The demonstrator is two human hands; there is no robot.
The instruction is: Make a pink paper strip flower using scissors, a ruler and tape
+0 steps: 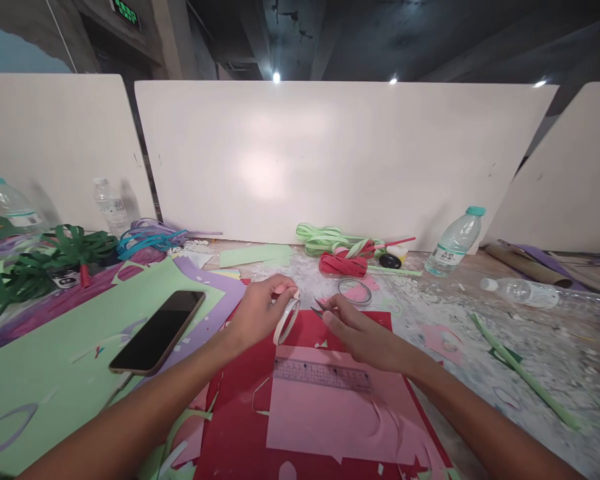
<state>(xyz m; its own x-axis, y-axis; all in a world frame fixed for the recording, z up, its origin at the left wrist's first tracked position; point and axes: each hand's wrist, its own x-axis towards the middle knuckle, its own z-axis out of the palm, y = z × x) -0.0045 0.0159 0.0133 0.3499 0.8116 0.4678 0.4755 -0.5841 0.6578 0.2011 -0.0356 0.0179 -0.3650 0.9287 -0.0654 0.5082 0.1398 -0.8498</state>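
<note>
My left hand is closed, pinching the upper edge of a narrow roll of white tape. The roll hangs over the red sheet. Just to its right, my right hand is closed around a pair of scissors; only the dark, pointed tips show, slightly apart, and the handles are hidden. Below both hands lies a pink paper sheet with cut curves at its right. A clear ruler rests across its upper part. Red sheets lie under the pink one.
A phone lies on green paper to the left. Behind my hands are a red ribbon bundle, green ribbon strips and a tape ring. A water bottle leans at right. A white partition stands behind.
</note>
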